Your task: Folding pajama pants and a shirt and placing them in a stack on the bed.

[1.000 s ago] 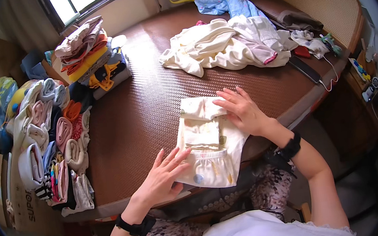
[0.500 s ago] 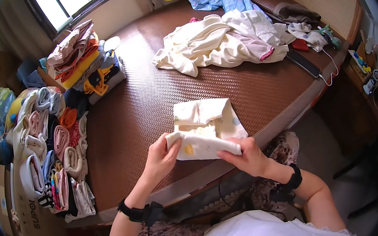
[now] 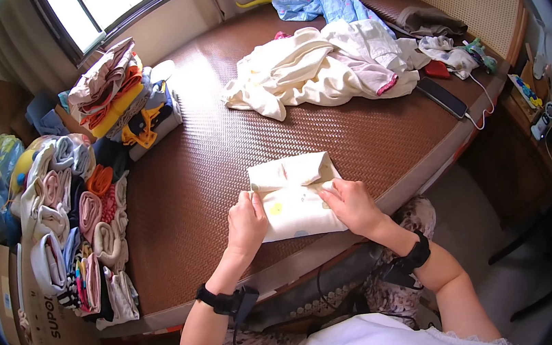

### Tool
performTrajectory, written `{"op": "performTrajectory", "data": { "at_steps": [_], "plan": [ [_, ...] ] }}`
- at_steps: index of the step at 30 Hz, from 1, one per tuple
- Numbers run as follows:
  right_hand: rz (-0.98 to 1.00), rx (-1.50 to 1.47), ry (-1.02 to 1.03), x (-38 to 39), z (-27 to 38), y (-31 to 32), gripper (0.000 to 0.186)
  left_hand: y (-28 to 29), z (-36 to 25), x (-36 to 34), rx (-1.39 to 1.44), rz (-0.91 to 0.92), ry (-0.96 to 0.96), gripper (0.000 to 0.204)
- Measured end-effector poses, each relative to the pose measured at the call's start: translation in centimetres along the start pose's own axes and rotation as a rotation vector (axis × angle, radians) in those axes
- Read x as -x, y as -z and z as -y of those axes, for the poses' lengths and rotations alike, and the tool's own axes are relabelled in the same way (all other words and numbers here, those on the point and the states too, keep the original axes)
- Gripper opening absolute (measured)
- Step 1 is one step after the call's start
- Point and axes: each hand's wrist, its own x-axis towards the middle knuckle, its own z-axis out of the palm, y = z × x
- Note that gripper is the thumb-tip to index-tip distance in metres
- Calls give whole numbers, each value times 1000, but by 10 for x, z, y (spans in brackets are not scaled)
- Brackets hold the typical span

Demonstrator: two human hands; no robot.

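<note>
In front of me on the brown woven bed mat lies a cream garment (image 3: 303, 215) with yellow and blue prints, folded into a compact rectangle. Its near panel is turned up toward the middle, and its far panel is folded inward. My left hand (image 3: 246, 223) is closed on the left end of the near panel's edge, fingers curled and thumb against the cloth. My right hand (image 3: 351, 206) pinches the same edge at the right end. The fingertips of both hands are partly hidden by the fabric. Which kind of garment it is does not show.
Rolled clothes (image 3: 91, 212) are packed in rows at the left, beside a tall stack of folded clothes (image 3: 119, 99). A loose heap of cream and white clothes (image 3: 318, 67) lies toward the back right. Next to it, a phone (image 3: 443, 98) has a white cable attached.
Both hands have turned the near panel of the garment over, away from me, and laid it down. It was raised before; now it lies flat, its edge near the far fold.
</note>
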Motion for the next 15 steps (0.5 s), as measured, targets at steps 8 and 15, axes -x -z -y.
{"op": "performTrajectory", "data": {
  "at_steps": [8, 15],
  "plan": [
    [-97, 604, 473, -27, 37, 34, 31, 4, 1, -3, -51, 65, 24, 25],
    [303, 108, 413, -114, -11, 17, 23, 13, -31, 4, 72, -211, -122, 21]
  ]
}}
